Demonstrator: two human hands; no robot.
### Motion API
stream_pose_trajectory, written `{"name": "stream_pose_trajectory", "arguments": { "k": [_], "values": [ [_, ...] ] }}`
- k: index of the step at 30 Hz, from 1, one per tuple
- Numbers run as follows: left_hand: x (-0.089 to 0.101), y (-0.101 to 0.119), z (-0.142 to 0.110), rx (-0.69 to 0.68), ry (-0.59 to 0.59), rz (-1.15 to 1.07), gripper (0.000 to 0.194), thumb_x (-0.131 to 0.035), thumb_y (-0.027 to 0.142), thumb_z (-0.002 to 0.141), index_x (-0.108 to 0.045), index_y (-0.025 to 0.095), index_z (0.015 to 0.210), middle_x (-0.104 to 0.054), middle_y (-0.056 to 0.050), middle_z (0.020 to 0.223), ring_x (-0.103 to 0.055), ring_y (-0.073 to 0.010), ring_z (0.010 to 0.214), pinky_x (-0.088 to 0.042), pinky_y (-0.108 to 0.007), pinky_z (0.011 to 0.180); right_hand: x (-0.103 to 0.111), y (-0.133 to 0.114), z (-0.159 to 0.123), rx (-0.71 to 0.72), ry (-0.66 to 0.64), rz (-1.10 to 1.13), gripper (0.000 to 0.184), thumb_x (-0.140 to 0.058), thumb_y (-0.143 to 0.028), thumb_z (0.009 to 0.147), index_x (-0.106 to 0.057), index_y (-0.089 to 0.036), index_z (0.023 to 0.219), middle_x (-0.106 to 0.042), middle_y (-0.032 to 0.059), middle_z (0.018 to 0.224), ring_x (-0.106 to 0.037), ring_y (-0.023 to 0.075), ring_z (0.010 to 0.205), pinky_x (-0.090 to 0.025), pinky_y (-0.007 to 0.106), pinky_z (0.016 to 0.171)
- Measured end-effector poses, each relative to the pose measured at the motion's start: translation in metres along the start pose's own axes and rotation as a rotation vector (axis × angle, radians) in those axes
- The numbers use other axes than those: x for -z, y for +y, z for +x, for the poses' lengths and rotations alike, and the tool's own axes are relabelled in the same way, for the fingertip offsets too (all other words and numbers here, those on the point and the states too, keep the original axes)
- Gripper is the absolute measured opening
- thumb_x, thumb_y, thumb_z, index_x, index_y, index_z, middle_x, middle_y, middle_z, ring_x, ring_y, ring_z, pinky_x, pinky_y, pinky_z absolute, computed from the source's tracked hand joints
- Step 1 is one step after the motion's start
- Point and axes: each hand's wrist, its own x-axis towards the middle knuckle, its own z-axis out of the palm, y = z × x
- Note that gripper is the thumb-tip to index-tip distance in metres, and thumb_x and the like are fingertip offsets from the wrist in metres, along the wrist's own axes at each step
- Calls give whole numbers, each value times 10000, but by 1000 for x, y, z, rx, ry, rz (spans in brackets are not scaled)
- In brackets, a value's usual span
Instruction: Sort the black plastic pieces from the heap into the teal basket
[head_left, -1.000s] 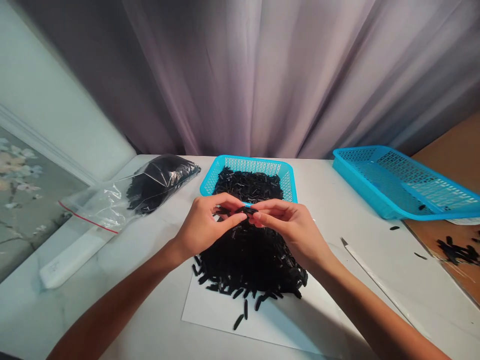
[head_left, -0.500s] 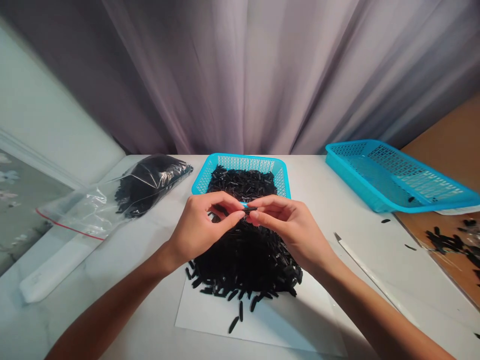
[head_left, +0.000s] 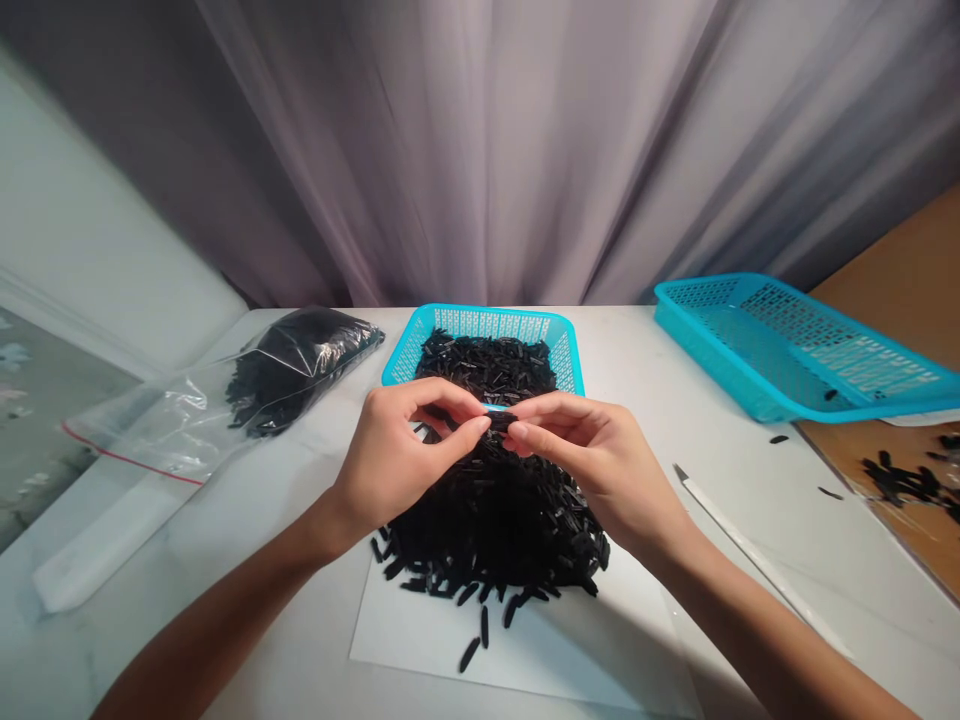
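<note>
One small black piece (head_left: 501, 418), head view, is held level at the centre, over a heap (head_left: 495, 530) of similar pieces. The left hand (head_left: 397, 440) grips its left end between thumb and fingertips; the right hand (head_left: 604, 445) pinches its right end in the same way. Beneath the heap lies a white sheet (head_left: 420, 640); behind it, a blue basket (head_left: 450, 320) contains more pieces. At left lies a clear bag (head_left: 176, 420), partly filled with black pieces; at right, a knife (head_left: 742, 543) and, farther back, a second blue basket (head_left: 705, 362)
</note>
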Motion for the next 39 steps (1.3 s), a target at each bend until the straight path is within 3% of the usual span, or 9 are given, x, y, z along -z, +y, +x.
{"name": "stream_pose_trajectory", "arguments": {
  "k": [10,20,39],
  "values": [
    [3,3,-1,-104,20,74,70,-748,128,792,-738,189,761,-752,41,739,-674,-73,646,-554,-138,624,-2,-2,-1,41,13,-65,127,-848,-281,761,-790,-200,839,-746,12,719,-668,135,675,-544,235,653],
    [4,7,-1,-106,27,48,45,-786,161,794,-762,196,811,-768,21,787,-692,-101,673,-581,-175,628,1,-2,-5,103,27,-83,129,-858,-280,752,-792,-221,846,-780,26,820,-707,158,744,-576,265,702],
    [7,10,-4,-129,20,62,51,-783,167,801,-752,206,797,-760,25,774,-683,-108,665,-569,-195,630,0,-10,-6,117,43,-154,146,-850,-330,756,-787,-224,835,-773,29,805,-716,180,740,-589,292,709]
  ]
}}
